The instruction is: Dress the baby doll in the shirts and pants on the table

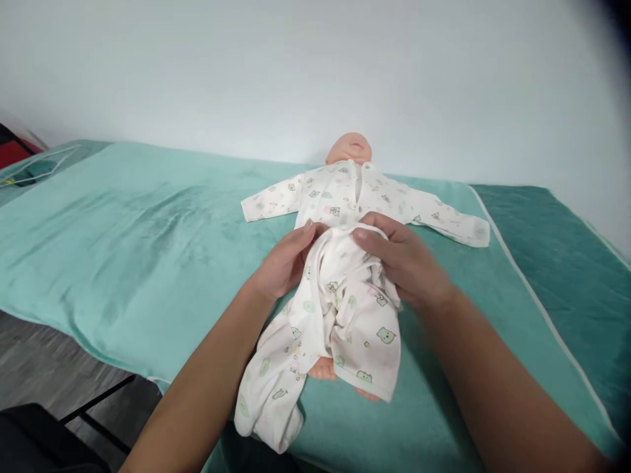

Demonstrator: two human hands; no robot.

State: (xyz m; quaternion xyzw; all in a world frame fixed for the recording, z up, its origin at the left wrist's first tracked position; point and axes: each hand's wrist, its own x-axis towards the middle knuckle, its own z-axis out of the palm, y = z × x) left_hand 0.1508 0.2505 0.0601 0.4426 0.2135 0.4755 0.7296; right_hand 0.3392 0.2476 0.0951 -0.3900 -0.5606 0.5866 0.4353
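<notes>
A baby doll point(349, 147) lies on its back across a green cover, its head toward the wall. It wears a white printed baby top point(323, 190) with both sleeves spread sideways and a gap at the neck front. Over its lower body are white baby pants point(367, 335) with green animal prints, bunched at the waist. My left hand point(290, 259) grips the waistband's left side, fingers partly hidden behind cloth. My right hand point(394, 253) pinches the waistband's right side, thumb on top. One trouser leg hangs toward me at lower left; the doll's toes point(323, 369) show beside the other.
The green cover point(123, 230) spreads over a table against a white wall point(296, 72). A darker green strip point(552, 243) lies at the right. At lower left stand a black object point(44, 440) and dark metal bars above the grey floor point(44, 355). Something red point(14, 154) is at far left.
</notes>
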